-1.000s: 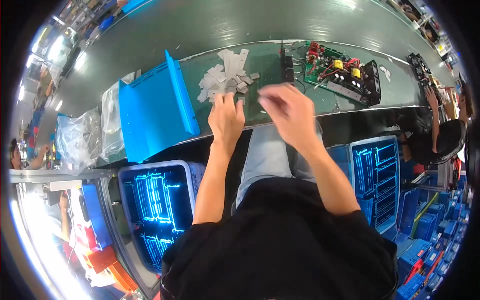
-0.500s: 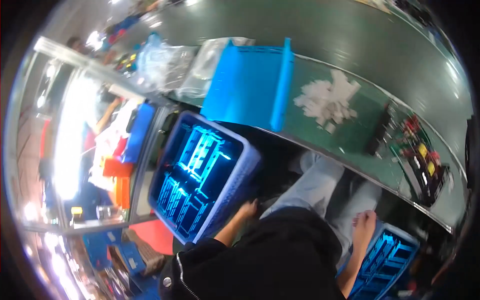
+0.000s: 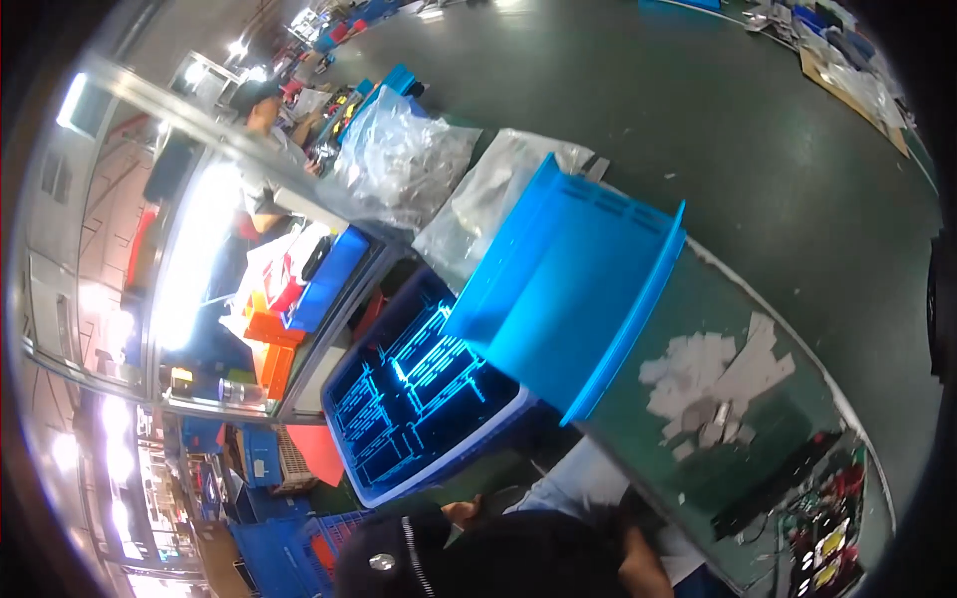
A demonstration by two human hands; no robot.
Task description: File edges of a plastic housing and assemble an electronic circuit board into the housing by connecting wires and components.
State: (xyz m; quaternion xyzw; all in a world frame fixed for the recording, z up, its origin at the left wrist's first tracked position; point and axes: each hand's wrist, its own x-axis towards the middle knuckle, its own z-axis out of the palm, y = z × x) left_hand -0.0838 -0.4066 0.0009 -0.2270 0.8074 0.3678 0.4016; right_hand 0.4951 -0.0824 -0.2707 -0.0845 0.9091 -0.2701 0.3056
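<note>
The left hand (image 3: 462,513) is seen beside a lavender-blue, rectangular plastic crate (image 3: 461,448); the grip of neither this nor the right hand (image 3: 643,566) can be told; a bright-blue, flanged sheet panel (image 3: 568,289) is carried by the green surface (image 3: 633,424); its overhanging edge is best cleared slowly.

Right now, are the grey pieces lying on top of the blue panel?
No, the grey pieces lie in a pile on the green table, beside the blue panel and apart from it.
</note>
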